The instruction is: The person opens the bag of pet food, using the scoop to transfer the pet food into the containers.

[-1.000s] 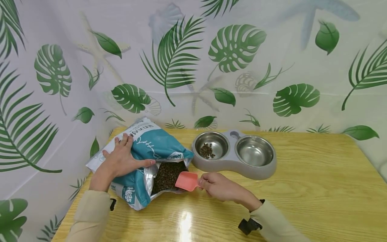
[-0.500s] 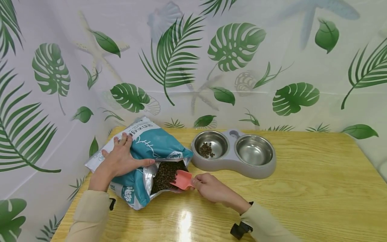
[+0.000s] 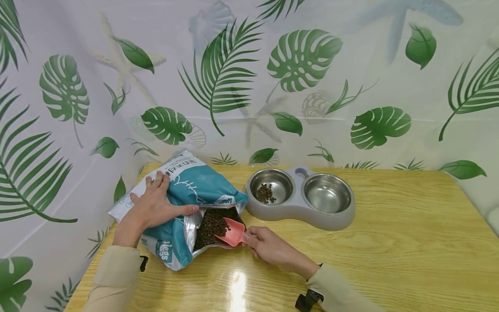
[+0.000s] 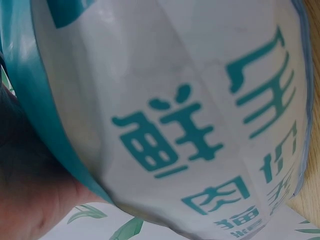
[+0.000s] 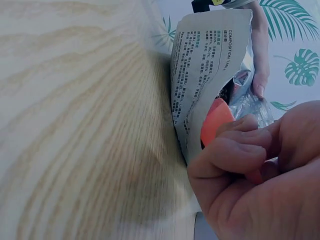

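A teal and white pet food bag (image 3: 210, 182) lies on its side with its silver-lined mouth spread wide. Brown kibble (image 3: 208, 229) shows inside. My left hand (image 3: 156, 206) rests on top of the bag, fingers spread, the thumb reaching to the mouth's edge. With my right hand (image 3: 270, 248) I grip the handle of a pink scoop (image 3: 235, 233); its blade dips into the mouth, with some kibble on its front part. In the right wrist view the curled fingers hide most of the handle. The left wrist view shows mainly the printed bag side (image 4: 150, 100).
Right of the bag stands a grey double pet bowl (image 3: 300, 212). Its left steel bowl (image 3: 281, 186) holds a small heap of kibble; bare metal shows in the right one (image 3: 327, 197). A leaf-print cloth (image 3: 241, 86) hangs behind the wooden table (image 3: 405, 242).
My right hand has moved left with the scoop, pushing its blade deeper into the kibble, and some pieces now lie on it. The left hand stays on the bag.
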{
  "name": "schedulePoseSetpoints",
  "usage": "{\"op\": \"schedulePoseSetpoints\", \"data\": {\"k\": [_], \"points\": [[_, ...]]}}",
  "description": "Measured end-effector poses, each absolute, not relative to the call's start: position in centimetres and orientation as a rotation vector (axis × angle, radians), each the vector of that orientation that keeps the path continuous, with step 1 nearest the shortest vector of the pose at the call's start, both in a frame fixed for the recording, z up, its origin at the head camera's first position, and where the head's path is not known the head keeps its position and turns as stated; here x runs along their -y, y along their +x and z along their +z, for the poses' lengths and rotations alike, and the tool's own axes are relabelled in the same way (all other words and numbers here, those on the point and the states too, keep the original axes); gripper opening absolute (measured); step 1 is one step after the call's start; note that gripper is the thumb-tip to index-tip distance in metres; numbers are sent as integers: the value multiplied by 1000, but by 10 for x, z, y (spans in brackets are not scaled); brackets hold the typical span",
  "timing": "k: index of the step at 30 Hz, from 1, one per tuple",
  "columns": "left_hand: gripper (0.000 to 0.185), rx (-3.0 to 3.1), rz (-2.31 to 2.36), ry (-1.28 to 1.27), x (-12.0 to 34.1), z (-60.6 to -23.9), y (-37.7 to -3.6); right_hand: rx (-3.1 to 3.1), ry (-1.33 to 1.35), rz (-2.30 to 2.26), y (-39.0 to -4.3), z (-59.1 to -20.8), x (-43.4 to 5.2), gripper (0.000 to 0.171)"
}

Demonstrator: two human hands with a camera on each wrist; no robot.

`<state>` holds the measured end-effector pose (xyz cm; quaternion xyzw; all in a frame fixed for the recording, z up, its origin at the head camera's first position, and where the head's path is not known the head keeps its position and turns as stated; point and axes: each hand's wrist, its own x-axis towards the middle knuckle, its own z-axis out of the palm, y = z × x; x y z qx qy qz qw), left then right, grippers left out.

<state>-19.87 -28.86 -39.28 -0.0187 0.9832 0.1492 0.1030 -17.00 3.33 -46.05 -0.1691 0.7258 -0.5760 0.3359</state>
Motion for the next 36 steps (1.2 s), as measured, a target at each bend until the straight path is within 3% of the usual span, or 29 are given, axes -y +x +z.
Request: {"op": "schedulePoseSetpoints", "data": {"k": [21,36], "points": [[138,-2904,429,-50,287,-391,-200,-1771,-375,-1566,-167,-455,-46,33],[137,-2898,444,-60,288,-393,-199,-1581,-547,-1660,-168,-453,-46,40]]}}
